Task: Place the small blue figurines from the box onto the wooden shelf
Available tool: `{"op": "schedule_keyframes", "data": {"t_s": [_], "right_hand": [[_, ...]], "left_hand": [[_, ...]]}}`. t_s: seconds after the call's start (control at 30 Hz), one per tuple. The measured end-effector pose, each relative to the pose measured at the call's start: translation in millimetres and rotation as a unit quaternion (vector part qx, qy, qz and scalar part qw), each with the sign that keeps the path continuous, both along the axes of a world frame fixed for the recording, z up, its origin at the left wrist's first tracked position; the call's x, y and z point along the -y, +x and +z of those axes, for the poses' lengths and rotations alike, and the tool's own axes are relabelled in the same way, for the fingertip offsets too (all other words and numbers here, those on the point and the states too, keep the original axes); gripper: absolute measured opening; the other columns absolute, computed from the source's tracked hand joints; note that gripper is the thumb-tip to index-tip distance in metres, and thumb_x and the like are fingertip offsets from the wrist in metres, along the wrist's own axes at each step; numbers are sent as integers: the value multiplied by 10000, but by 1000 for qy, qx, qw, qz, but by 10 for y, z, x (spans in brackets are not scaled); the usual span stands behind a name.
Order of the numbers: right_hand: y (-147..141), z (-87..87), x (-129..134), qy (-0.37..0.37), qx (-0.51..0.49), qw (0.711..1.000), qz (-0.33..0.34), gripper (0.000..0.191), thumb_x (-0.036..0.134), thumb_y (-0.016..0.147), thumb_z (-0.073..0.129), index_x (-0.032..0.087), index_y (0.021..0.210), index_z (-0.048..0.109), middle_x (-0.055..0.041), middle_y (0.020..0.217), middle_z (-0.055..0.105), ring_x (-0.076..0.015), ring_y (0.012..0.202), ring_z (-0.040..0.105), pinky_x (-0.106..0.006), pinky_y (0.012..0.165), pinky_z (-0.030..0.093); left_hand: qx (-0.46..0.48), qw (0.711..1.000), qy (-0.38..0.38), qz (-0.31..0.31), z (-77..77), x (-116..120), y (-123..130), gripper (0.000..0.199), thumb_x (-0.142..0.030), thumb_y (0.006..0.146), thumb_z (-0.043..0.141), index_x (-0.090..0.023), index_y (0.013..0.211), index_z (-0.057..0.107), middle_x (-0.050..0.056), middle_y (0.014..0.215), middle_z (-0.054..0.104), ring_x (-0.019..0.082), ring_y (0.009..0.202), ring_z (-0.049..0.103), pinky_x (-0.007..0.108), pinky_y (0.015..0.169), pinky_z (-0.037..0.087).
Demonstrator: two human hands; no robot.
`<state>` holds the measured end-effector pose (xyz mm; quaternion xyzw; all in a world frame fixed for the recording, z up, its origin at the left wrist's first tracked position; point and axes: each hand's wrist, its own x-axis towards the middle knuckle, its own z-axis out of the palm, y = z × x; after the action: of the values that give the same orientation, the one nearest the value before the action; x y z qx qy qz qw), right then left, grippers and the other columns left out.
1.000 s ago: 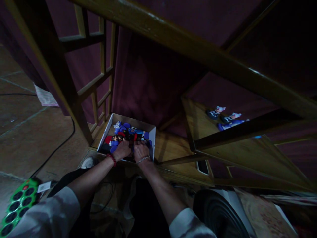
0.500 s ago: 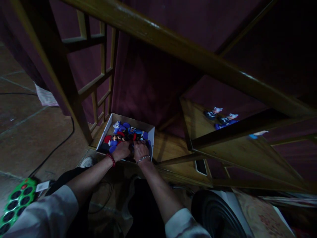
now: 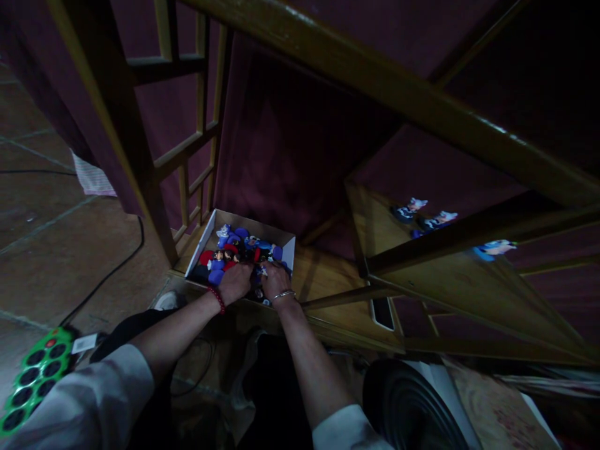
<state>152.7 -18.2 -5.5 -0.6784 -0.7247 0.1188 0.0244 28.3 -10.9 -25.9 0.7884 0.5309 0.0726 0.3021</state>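
Note:
A shallow white cardboard box [image 3: 287,253] lies on the low wooden shelf, filled with small toy figurines [image 3: 224,256] in red, blue, purple and black. Over its near side is my left hand [image 3: 235,283], a red bead bracelet at the wrist. Its fingers curl down among the figurines, and what they hold is hidden. Close beside it, my right hand [image 3: 275,280], wearing a silver bangle, has its fingers closed round a small blue-and-white figurine [image 3: 262,271]. The two hands are slightly apart, both inside the box.
More figurines [image 3: 412,209] stand on a raised wooden shelf [image 3: 422,275] to the right. A phone-like dark object [image 3: 383,312] lies on the lower shelf. A wooden rail [image 3: 375,81] crosses above. On the floor are a green power strip [image 3: 40,375] and a black round ribbed object [image 3: 412,406].
My right hand has shifted a little right, away from the left, and a blue-and-white figurine now shows at its fingertips. My left hand has moved slightly right; the view has shifted a bit.

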Motion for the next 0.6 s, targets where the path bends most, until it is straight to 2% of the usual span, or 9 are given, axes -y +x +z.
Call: {"op": "schedule_keyframes", "data": {"t_s": [0.2,0.47,0.6], "right_hand": [[102,-29,-9,9,-27,999,-16,264,133,747,496,181,989,591,-70,983,629,-162,931,553,-245,829,389],[165,-5,31,-3,-52,998,-24,269,165,724,545,194,991,563,-47,942,637,-154,891,569,-235,778,408],[139,0,37,-10,-49,999,-17,249,162,737,528,205,981,550,-38,908,641,-147,849,582,-233,752,406]], "left_hand": [[-45,999,19,-19,5,41,38,377,-51,720,402,-123,1077,497,152,1088,518,189,845,589,281,690,452],[-60,997,34,-22,-19,37,48,356,-54,727,399,-125,1062,496,137,1062,518,188,839,588,278,673,453],[-59,998,29,-18,-28,36,42,350,-63,725,419,-129,1062,489,127,1076,522,180,908,569,264,743,436]]}}
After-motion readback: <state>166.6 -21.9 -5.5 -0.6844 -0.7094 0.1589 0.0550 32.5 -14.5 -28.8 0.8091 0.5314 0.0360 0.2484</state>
